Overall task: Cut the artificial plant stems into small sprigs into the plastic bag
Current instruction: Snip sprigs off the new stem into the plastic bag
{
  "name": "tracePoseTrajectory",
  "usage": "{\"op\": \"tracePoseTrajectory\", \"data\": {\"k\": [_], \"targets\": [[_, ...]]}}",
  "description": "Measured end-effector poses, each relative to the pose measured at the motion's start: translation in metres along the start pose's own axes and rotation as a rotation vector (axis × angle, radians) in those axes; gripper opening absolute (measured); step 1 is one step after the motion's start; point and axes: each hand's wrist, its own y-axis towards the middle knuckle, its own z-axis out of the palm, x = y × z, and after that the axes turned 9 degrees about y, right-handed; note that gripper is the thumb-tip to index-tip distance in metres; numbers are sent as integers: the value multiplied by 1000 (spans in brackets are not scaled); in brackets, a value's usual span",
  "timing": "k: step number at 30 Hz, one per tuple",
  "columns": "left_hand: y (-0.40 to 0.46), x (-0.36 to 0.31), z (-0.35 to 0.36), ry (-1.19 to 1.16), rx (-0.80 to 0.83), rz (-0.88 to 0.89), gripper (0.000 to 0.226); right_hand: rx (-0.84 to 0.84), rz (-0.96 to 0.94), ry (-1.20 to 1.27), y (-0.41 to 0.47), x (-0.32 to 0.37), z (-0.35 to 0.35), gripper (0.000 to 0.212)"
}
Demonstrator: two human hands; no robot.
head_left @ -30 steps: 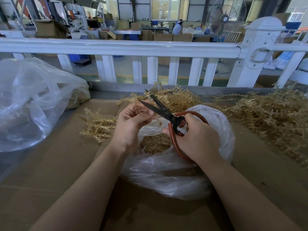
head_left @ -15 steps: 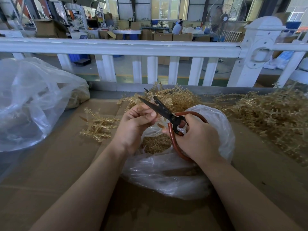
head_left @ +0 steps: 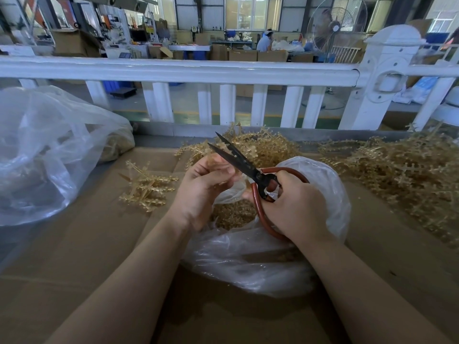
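My right hand (head_left: 293,204) has its fingers curled through the red loop handles of the black-bladed scissors (head_left: 244,167), whose blades stand slightly parted, tips pointing up and away to the left. My left hand (head_left: 206,184) pinches a pale golden plastic stem piece (head_left: 214,162) just beside the blades. Directly beneath both hands sits the clear plastic bag (head_left: 248,256), with cut golden sprigs (head_left: 232,214) inside. Uncut golden stems (head_left: 397,175) lie heaped to the right of my grip.
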Motion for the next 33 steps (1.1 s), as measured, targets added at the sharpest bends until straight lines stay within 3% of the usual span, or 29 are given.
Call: {"op": "tracePoseTrajectory", "data": {"k": [10,16,20,25,27,30,33], "targets": [[0,0,-6,-12,-30,-48,12,14,-27,89,0,-2,0,73],[1,-3,-7,-153,-148,-82,10,-26,-29,192,-2,-1,-1,73],[1,-5,-3,-145,-155,-79,12,-7,-24,302,-3,-1,-1,59],[1,-3,-4,-238,-205,-108,41,41,-76,333,-4,2,-3,42],[1,-3,-6,-285,-252,-137,38,80,-134,331,-4,2,-5,31],[4,-4,-9,-293,-295,-169,26,100,-170,338,-5,2,-2,37],[4,-4,-8,-233,-229,-167,16,20,-56,428,-5,3,2,37]]}}
